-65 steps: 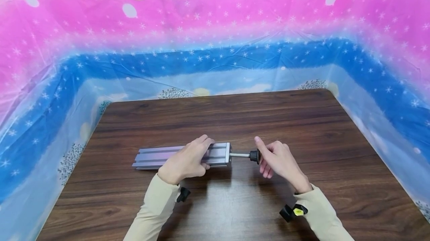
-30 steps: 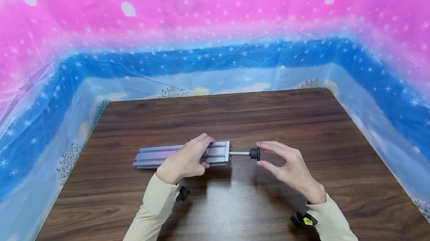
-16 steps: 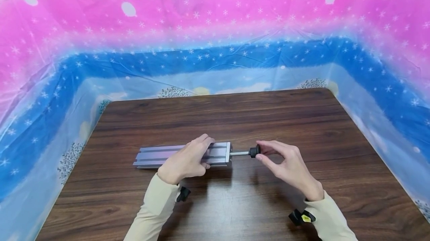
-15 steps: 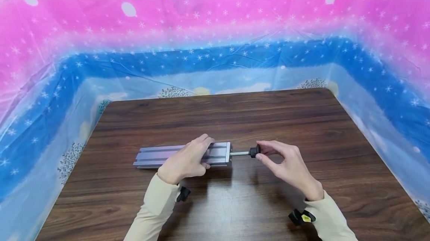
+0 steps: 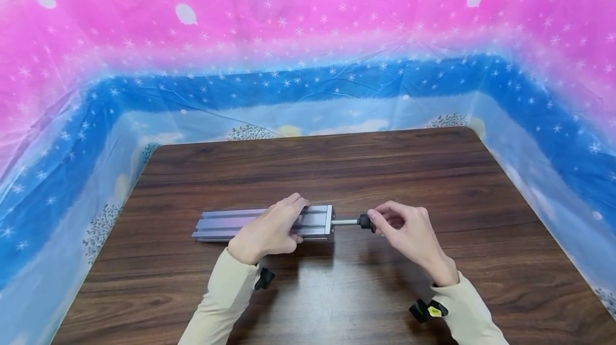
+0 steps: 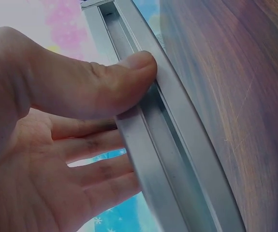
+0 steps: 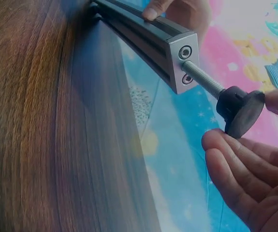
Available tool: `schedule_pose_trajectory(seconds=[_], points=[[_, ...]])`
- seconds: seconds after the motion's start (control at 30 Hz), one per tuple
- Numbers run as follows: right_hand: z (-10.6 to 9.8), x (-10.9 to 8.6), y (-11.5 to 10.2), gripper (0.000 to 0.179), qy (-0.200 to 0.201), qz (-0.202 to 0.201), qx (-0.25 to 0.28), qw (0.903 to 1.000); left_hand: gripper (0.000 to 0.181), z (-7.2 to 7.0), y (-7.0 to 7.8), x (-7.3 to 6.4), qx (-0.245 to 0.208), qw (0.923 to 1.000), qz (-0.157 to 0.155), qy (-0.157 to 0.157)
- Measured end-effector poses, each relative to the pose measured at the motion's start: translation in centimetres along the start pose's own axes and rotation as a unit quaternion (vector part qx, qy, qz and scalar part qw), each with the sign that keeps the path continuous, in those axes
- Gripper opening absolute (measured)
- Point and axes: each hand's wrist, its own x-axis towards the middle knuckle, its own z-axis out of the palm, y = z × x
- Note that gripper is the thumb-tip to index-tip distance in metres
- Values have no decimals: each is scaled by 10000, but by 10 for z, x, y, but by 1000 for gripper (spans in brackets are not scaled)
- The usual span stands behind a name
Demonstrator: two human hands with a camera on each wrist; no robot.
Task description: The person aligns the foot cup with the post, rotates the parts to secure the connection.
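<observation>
A silver aluminium extrusion (image 5: 223,223) lies lengthwise across the table. My left hand (image 5: 269,230) grips it near its right end, the thumb (image 6: 124,84) along the slotted near side and the fingers over the far side. From the end plate (image 7: 178,79), which has two socket screws, sticks out a threaded rod (image 7: 204,80) with a black levelling foot (image 7: 245,113) on it. My right hand (image 5: 409,232) pinches the foot's round base at its rim, thumb on one side and fingertips (image 7: 213,140) on the other. A length of bare thread shows between plate and foot.
The dark wood-grain table (image 5: 313,168) reaches out to both sides and behind the extrusion. A pink and blue printed cloth (image 5: 308,77) hangs around its back and sides. A black wrist mount (image 5: 420,311) hangs below the right sleeve, close over the table.
My right hand came off the foot's base with fingers spread, took its rim again, and has turned so the thumb is now higher. My left hand and the extrusion have stayed put.
</observation>
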Motion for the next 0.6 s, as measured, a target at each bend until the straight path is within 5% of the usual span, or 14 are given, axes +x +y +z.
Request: schedule_pose_trajectory(seconds=[0.23, 0.6], points=[[2, 3, -1, 33, -198, 484, 9, 9986, 60, 3, -1, 2, 61, 10000, -17, -61], [4, 3, 3, 38, -403, 607, 163, 9972, 58, 1, -3, 2, -16, 9999, -102, -1]])
